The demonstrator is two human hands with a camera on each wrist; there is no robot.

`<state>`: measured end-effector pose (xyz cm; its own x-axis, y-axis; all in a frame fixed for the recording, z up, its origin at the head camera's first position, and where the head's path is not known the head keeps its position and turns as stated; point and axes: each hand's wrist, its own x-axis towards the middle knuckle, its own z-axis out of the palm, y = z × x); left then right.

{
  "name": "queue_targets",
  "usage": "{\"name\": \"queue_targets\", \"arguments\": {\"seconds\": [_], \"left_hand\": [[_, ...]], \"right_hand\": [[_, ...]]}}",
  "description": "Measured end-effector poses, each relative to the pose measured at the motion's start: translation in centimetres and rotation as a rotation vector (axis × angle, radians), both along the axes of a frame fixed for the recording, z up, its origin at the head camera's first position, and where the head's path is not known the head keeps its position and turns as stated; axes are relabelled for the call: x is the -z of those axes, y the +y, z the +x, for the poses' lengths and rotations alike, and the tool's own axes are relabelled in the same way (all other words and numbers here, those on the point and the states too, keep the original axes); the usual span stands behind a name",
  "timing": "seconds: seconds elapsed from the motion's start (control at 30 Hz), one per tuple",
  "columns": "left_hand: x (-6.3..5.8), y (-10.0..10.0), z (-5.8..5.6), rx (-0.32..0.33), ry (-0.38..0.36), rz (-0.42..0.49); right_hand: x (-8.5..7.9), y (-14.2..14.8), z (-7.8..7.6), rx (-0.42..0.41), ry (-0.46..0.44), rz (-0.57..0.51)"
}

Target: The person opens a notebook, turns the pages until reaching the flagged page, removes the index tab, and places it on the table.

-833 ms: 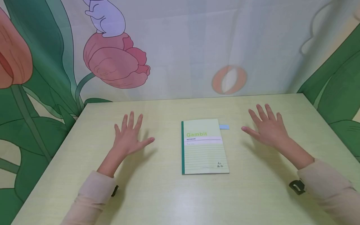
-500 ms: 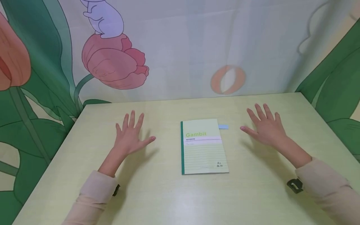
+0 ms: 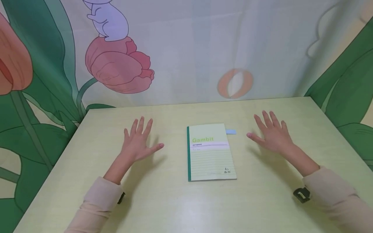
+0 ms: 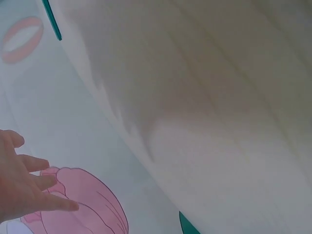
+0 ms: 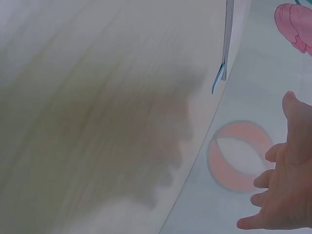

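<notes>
Your left hand [image 3: 136, 144] and right hand [image 3: 273, 137] are held above the table [image 3: 186, 207], fingers spread on each. The closed notebook [image 3: 209, 163] lies flat between your hands, apart from both; its blue tab [image 3: 231, 132] points toward your right hand.

I can't make out the smallest print [image 3: 196, 149] on the notebook [image 3: 210, 165], nor the inner end of the blue tab [image 3: 231, 132], hidden by it. The head view cuts off my sleeves [image 3: 100, 197] and the near edge of the desk [image 3: 175, 207]; both wrist views crop the notebook.
</notes>
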<state>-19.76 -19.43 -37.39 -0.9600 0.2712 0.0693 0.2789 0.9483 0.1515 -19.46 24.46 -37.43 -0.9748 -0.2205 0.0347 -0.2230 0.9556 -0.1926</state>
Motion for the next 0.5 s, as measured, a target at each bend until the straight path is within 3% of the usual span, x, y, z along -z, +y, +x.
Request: {"name": "queue_targets", "arguments": {"seconds": [0.27,0.5], "left_hand": [[0.4,2.4,0.2,0.151,0.003,-0.018],[1.0,4.6,-0.3,0.262,-0.091,0.036]], "right_hand": [[0.5,-2.5,-0.7,-0.051,-0.153,-0.101],[1.6,-4.9,-1.3,-0.076,-0.312,-0.242]]}}
